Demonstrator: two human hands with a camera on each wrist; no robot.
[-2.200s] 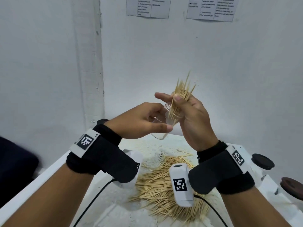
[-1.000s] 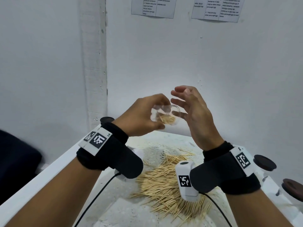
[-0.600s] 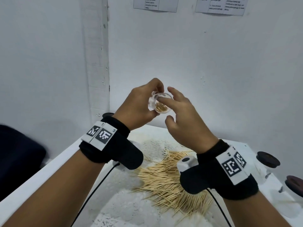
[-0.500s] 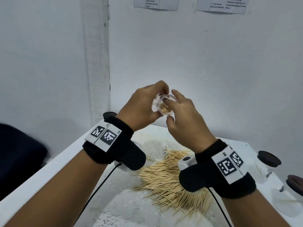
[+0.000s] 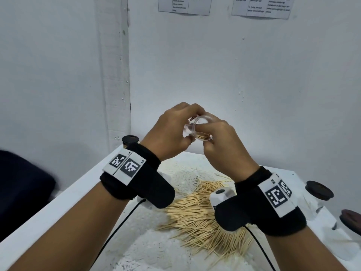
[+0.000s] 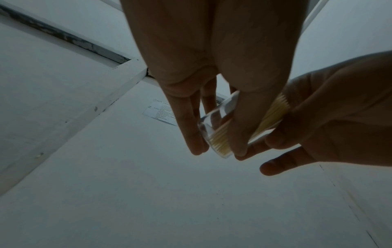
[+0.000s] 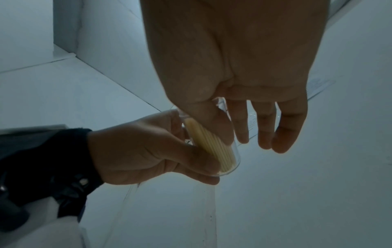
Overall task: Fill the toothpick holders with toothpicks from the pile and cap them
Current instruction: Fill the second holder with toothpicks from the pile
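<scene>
My left hand (image 5: 181,132) is raised above the table and grips a clear toothpick holder (image 5: 202,119) that is tilted on its side. A bundle of toothpicks (image 6: 273,115) lies inside it. My right hand (image 5: 212,136) meets it from the right and pinches the holder's open end (image 7: 230,161), thumb on the near side and fingers behind. The loose toothpick pile (image 5: 195,214) is spread on the white table below both wrists. No cap is on the held holder.
Two clear holders with dark caps (image 5: 319,189) (image 5: 351,219) stand at the table's right edge. Another dark-capped holder (image 5: 130,139) stands at the back left corner. White walls close off the back and left. A dark object (image 5: 21,184) lies off the table's left side.
The bundle once sticking out of the holder is now down inside it. My right hand let go, then came back to the holder's mouth. The head view tilted down a little.
</scene>
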